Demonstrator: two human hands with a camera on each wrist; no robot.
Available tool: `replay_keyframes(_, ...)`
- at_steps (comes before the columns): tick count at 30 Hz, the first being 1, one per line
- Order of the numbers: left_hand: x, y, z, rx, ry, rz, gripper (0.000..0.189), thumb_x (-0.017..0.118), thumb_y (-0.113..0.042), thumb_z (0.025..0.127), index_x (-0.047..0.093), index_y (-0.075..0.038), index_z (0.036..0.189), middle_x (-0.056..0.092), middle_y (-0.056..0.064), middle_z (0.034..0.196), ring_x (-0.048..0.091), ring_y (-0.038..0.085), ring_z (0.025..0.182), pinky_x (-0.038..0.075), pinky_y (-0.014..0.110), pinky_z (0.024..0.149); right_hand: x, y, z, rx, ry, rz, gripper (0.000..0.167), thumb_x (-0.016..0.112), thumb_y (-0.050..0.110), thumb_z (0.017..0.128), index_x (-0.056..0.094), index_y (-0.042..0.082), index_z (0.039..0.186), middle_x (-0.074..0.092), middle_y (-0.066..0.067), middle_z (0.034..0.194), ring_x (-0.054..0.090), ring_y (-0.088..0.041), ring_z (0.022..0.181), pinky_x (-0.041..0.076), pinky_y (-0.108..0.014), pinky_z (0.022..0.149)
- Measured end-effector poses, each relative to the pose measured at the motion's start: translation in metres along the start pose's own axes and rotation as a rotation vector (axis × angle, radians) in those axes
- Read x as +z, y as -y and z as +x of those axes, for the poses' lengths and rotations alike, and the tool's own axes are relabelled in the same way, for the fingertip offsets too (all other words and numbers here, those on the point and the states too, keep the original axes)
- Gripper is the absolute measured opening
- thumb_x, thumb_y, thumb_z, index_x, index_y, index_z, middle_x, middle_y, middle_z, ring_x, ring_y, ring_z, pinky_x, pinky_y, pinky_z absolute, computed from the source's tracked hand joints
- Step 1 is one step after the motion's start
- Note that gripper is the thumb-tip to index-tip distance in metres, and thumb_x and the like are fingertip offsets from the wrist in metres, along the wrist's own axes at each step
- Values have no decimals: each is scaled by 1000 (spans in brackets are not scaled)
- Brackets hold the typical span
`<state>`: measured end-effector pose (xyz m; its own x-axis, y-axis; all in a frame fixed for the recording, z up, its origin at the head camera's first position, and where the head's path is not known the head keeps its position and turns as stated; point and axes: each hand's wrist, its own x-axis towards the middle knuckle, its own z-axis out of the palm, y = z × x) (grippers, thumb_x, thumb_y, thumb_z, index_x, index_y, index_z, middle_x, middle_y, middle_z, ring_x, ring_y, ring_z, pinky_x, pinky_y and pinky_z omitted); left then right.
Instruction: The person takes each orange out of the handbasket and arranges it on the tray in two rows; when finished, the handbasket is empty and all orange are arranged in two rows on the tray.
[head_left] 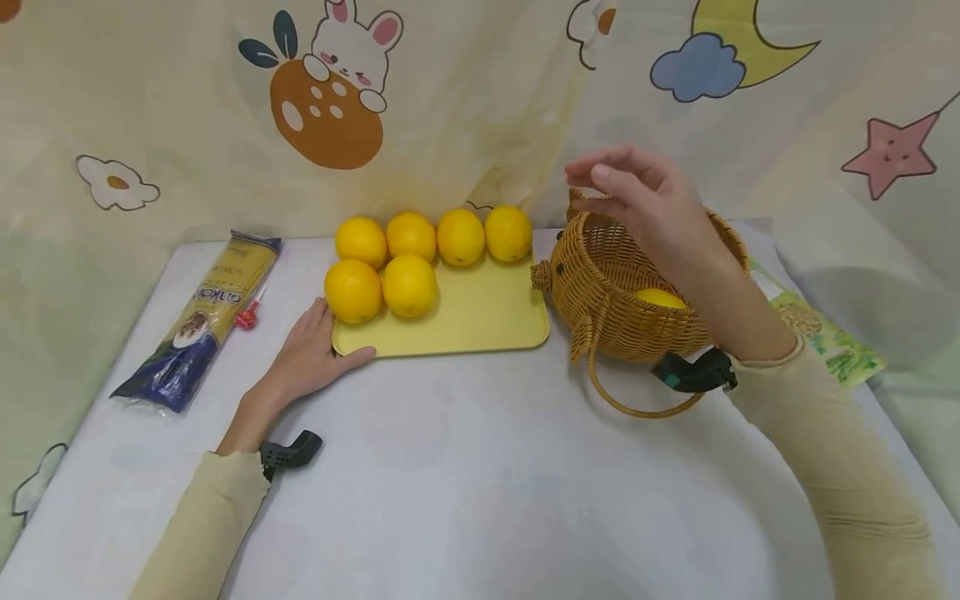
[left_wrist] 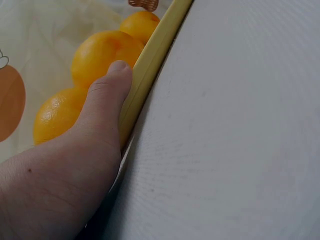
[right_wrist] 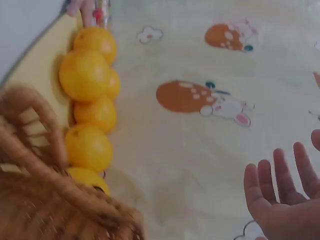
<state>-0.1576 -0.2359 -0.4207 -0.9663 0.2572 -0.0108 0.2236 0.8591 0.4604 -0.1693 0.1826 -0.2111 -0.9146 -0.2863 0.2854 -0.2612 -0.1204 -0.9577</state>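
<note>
A yellow tray [head_left: 487, 317] bears several oranges [head_left: 410, 286] toward its left and back. My left hand [head_left: 303, 358] rests at the tray's front left corner, its thumb along the front rim; in the left wrist view the thumb [left_wrist: 107, 92] lies on that rim. A wicker basket [head_left: 622, 325] with an animal face stands right of the tray, and part of a yellow fruit [head_left: 660, 298] shows inside. Over the basket my right hand [head_left: 637, 187] is raised with nothing in it. Its spread, slightly bent fingers [right_wrist: 282, 172] appear in the right wrist view.
A blue and gold food packet [head_left: 202, 321] lies at the left, beside a small red wrapped candy [head_left: 247, 315]. Behind the basket, to the right, is a green packet [head_left: 821, 329]. The basket's handle [head_left: 637, 412] hangs forward onto the table. A printed cloth [head_left: 480, 108] rises behind.
</note>
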Motion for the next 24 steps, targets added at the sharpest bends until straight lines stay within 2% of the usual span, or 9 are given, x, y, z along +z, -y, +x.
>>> replay_keyframes(3, 0, 0, -1, -5, 12, 3, 107, 60, -65, 83, 4, -13, 157, 10, 18, 163, 16, 38, 146, 10, 58, 121, -17, 5, 23, 5, 18, 118, 15, 62, 10, 94, 66, -2, 101, 70, -10, 99, 66, -22, 98, 58, -27, 88)
replay_keyframes(5, 1, -1, 0, -2, 4, 0, 106, 61, -65, 83, 7, -13, 157, 17, 18, 159, 22, 36, 142, 13, 56, 120, -33, 6, 40, -3, 68, 154, 13, 62, 7, 93, 65, -5, 97, 71, -12, 92, 68, -23, 90, 59, -29, 84)
replay_keyframes(7, 1, -2, 0, 3, -3, -3, 105, 61, -65, 82, 9, -13, 157, 25, 17, 153, 27, 34, 135, 17, 55, 119, -54, 4, 57, 15, 177, 155, 13, 58, 4, 95, 64, -8, 97, 71, -13, 91, 69, -24, 87, 59, -31, 83)
replay_keyframes(8, 1, -2, 1, 6, -7, -1, 105, 61, -65, 82, 10, -12, 157, 28, 17, 150, 29, 33, 131, 19, 54, 117, -65, 1, 64, 26, 250, 107, 15, 54, 2, 96, 64, -9, 98, 70, -13, 92, 68, -23, 88, 59, -30, 84)
replay_keyframes(11, 0, -2, 2, 1, -14, 4, 105, 62, -66, 82, 11, -12, 156, 32, 16, 142, 31, 32, 125, 23, 53, 114, -96, -10, 80, 130, 418, -205, 22, 47, 6, 101, 63, -7, 105, 68, -11, 101, 67, -20, 95, 57, -26, 88)
replay_keyframes(15, 0, -1, 3, -8, -5, 9, 106, 61, -66, 82, 9, -12, 157, 28, 17, 149, 28, 33, 133, 19, 53, 117, -124, -28, 91, 387, 612, -581, 33, 41, 18, 105, 59, -6, 119, 66, -7, 113, 65, -16, 107, 54, -24, 94)
replay_keyframes(19, 0, 0, 3, -6, -1, 7, 106, 61, -67, 82, 9, -13, 157, 26, 17, 151, 27, 33, 135, 18, 54, 119, -137, -46, 98, 642, 817, -641, 43, 38, 27, 106, 50, -5, 133, 62, -4, 127, 60, -18, 121, 51, -30, 101)
replay_keyframes(21, 0, 0, 3, -13, 2, 6, 106, 60, -67, 82, 8, -13, 157, 27, 16, 150, 28, 33, 134, 18, 53, 119, -140, -54, 101, 697, 884, -625, 45, 37, 27, 106, 47, -4, 136, 60, -3, 131, 58, -21, 124, 50, -34, 104)
replay_keyframes(24, -1, 1, 1, -32, 19, 14, 108, 59, -68, 82, 5, -12, 157, 15, 17, 160, 20, 35, 143, 12, 55, 122, -139, -63, 104, 742, 917, -588, 45, 38, 28, 106, 47, -2, 138, 59, 1, 134, 55, -22, 128, 47, -40, 108)
